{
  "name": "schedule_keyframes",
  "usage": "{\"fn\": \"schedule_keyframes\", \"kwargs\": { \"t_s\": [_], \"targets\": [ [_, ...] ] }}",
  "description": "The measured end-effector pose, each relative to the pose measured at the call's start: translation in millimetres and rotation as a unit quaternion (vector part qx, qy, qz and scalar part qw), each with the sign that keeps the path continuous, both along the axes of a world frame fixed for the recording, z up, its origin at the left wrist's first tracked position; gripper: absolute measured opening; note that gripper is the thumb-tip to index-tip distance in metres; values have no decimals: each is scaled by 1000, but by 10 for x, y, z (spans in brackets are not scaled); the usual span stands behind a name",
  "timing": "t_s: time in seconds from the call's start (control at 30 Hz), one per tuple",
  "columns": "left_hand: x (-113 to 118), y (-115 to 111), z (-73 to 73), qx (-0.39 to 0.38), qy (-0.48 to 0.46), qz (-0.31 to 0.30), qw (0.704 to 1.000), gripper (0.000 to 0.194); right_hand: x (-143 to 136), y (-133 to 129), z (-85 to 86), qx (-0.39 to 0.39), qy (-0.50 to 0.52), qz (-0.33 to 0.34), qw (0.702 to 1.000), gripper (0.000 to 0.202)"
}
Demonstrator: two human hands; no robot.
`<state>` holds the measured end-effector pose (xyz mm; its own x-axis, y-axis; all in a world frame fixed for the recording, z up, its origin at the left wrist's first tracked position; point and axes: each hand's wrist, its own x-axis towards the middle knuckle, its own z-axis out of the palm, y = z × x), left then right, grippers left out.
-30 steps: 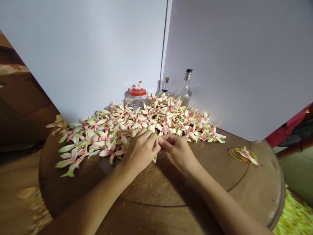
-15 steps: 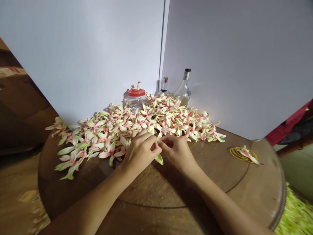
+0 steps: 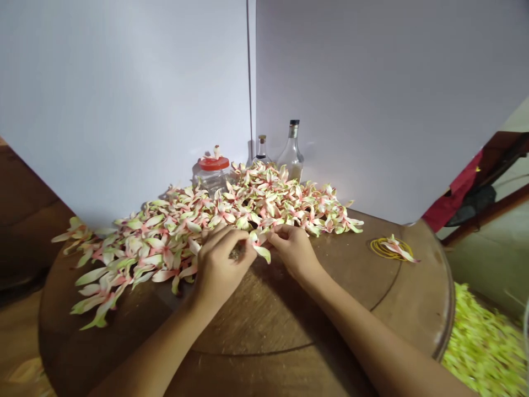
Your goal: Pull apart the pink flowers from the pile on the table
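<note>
Facing, beyond a heap of pink-white flowers (image 3: 225,212), a clear jar (image 3: 210,178) under a red lid (image 3: 214,164) topped by one blossom (image 3: 216,151), then a small stoppered bottle (image 3: 262,156) and a taller black-capped bottle (image 3: 292,153); cannot tell the contents for certain behind the heap. Pinching a half-hidden flower (image 3: 262,251) in the right hand (image 3: 295,251) just before the heap; curling the left hand (image 3: 219,257) into a loop on the other side, cannot tell whether gripping or only touching. Showing more petal than half a second ago, with the left fingers opening wider and the view swinging right. Working over a round bench (image 3: 252,325), with pale panels (image 3: 165,99) hemming the back, petals reaching the left edge, and wood showing rightward to yellow bands (image 3: 377,252) under a lone flower (image 3: 397,247) near the right edge.
</note>
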<state>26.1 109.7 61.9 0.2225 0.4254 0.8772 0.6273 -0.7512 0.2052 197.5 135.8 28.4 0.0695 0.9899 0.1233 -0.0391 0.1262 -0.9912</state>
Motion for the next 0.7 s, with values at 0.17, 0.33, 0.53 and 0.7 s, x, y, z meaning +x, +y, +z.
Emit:
{"fn": "schedule_keyframes", "kwargs": {
  "t_s": [0.17,0.33,0.53,0.7],
  "targets": [
    [-51,117,-56,-87,-70,-45,993,6,-50,7,15,-17,76,-6,997,17],
    [-67,256,-139,-95,39,-98,990,11,-8,-53,128,16,-3,-5,1000,14],
    [-136,328,-183,-91,132,-83,984,22,68,-85,184,53,-54,50,996,16],
    [-149,321,-182,-140,136,-87,977,9,62,-126,218,89,-173,34,980,10]
  ]
}}
